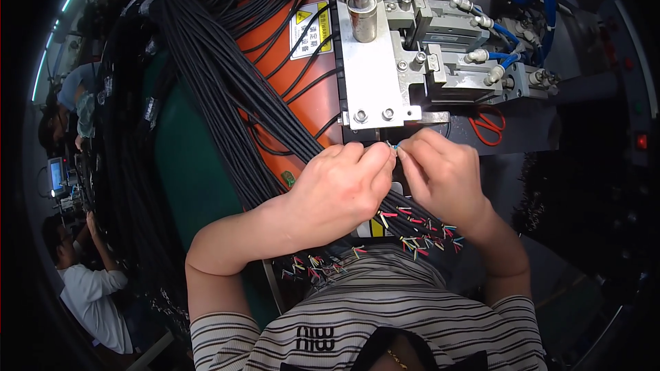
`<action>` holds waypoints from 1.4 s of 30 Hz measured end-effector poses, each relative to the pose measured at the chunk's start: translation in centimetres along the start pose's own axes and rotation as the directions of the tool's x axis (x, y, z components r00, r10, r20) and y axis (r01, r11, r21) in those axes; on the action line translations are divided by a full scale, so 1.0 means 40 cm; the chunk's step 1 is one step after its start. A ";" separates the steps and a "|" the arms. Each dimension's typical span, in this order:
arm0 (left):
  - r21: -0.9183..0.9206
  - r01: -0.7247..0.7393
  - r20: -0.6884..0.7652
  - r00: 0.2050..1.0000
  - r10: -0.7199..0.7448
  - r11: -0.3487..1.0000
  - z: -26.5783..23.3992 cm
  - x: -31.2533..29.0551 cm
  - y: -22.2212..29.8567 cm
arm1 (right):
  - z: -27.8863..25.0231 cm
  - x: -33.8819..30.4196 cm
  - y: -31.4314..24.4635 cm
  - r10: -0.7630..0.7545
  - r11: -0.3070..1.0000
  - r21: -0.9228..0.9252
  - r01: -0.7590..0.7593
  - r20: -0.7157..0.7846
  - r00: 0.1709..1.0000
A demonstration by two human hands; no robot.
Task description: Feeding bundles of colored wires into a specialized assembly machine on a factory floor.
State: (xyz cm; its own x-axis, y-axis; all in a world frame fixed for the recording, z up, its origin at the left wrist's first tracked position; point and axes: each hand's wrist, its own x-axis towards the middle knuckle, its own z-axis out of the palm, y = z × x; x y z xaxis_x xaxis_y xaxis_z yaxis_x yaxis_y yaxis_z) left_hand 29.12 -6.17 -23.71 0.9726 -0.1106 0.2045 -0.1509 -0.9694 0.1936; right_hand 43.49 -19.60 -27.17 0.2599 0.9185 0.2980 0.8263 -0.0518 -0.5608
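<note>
My left hand (340,189) and my right hand (445,173) meet fingertip to fingertip just in front of the metal machine head (375,62). Between their pinched fingers show the small light and blue tips of thin wires (394,148); most of what they grip is hidden. A thick bundle of black cables (230,89) runs from the upper left down beneath my left hand and wrist. Below my hands, cable ends fan out with stripped red, white, yellow and green wires (416,227). More such coloured wire ends (316,264) hang under my left forearm.
Pneumatic cylinders with blue air hoses (505,55) fill the machine's right side. Red-handled scissors (488,126) lie right of the head. An orange machine cover (275,41) bears a yellow warning label (311,31). Far left, a seated person (89,288) works near a screen (56,175).
</note>
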 end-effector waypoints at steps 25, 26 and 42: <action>-0.093 0.114 -0.090 0.988 -0.123 0.989 -0.021 -0.105 -0.029 | 0.015 -0.043 -0.005 0.103 0.610 0.786 -0.097 0.043 0.994; -0.095 0.112 -0.089 0.989 -0.121 0.989 -0.024 -0.103 -0.030 | 0.018 -0.043 -0.015 0.112 0.602 0.790 -0.119 0.063 0.992; -0.311 0.034 -0.314 0.939 -0.137 0.950 0.014 -0.052 -0.031 | 0.008 -0.017 -0.030 0.320 -0.064 0.911 -0.408 0.406 0.856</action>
State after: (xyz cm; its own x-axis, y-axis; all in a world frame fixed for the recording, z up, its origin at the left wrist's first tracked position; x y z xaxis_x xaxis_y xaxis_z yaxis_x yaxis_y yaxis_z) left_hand 27.40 -4.86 -24.91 0.8787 0.0979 0.4673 -0.1648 -0.8564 0.4893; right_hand 42.17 -20.04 -26.96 0.2838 0.9288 -0.2384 -0.6139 -0.0149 -0.7892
